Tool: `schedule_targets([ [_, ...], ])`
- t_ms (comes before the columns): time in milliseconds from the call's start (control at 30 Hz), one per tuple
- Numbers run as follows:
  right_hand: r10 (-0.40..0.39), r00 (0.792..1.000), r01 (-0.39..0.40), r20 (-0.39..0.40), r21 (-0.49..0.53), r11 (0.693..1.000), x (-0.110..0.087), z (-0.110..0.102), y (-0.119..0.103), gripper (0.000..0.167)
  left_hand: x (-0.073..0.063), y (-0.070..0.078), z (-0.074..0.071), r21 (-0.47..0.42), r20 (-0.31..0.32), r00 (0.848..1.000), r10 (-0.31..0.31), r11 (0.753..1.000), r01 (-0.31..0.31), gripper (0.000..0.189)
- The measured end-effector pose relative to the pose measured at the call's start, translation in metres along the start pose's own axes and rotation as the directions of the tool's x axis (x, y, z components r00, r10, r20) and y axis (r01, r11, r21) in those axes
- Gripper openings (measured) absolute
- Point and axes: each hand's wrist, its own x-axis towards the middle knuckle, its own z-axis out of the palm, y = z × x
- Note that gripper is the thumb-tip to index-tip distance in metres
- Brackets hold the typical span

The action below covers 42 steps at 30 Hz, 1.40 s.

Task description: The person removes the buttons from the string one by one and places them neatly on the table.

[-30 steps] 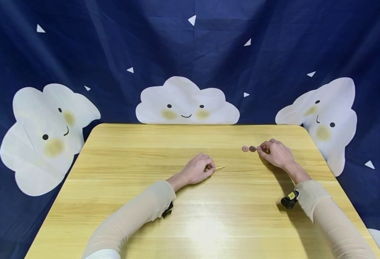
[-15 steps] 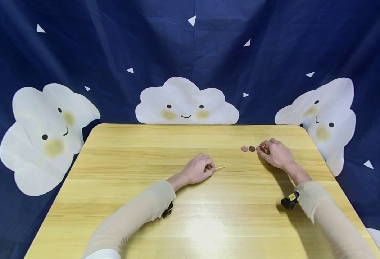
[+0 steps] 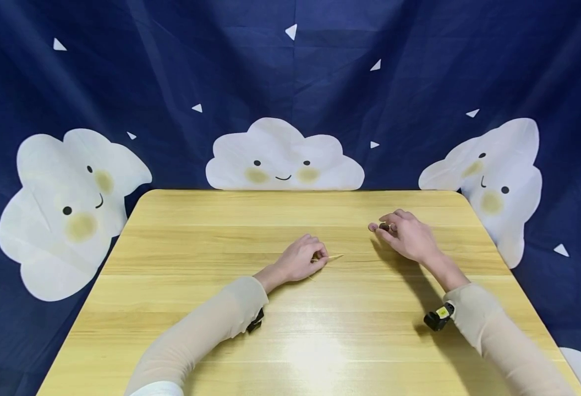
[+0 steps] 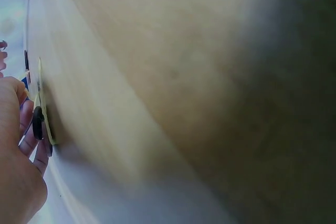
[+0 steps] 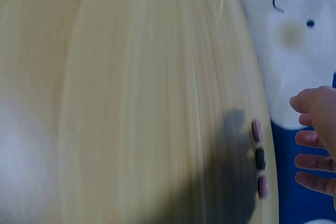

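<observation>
"What did the left hand (image 3: pixel 302 258) grasp?"

"A yellow string (image 3: pixel 336 257), pinched in its grip, one end poking out over the worktop (image 3: pixel 211 236); a dark disc (image 4: pixel 38 123) sat by the fingers."

"And the right hand (image 3: pixel 410 236)?"

"Its grip was released, hanging over three discs (image 5: pixel 260 158), pink, dark and pink, in a row near the worktop's far edge."

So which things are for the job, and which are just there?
Probably for the job:
yellow string, held in the left grip
two pink discs and a dark disc, in a row

Just there:
table underneath
cloud curtain behind
camera at the right sleeve
</observation>
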Motion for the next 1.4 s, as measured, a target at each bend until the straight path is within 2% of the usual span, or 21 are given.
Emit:
schedule_targets([
  [300, -0.072, 0.996, 0.078, -0.054, 0.117, 0.99, -0.003, 0.01, -0.038, 0.03, -0.001, -0.002, 0.0, 0.0, 0.007, 1.0, -0.007, 1.0, 0.007, 0.011],
  [600, -0.135, 0.989, 0.139, -0.054, 0.089, 0.986, -0.009, 0.028, -0.064, 0.026, -0.002, -0.001, 0.0, 0.001, 0.012, 1.0, -0.016, 1.0, 0.016, 0.011],
  [900, -0.181, 0.983, 0.175, 0.03, 0.135, 0.975, -0.013, 0.042, -0.076, 0.025, -0.002, -0.002, 0.001, 0.006, 0.02, 1.0, -0.016, 1.0, 0.016, 0.012],
  [1133, -0.236, 0.971, 0.231, 0.028, 0.121, 0.965, -0.012, 0.052, -0.082, 0.022, -0.002, -0.003, 0.001, 0.019, 0.019, 1.0, -0.016, 1.0, 0.016, 0.011],
  [1400, -0.245, 0.968, 0.238, 0.048, 0.125, 0.963, -0.013, 0.055, -0.088, 0.01, -0.002, -0.002, -0.001, 0.02, 0.022, 1.0, -0.02, 1.0, 0.02, 0.01],
])
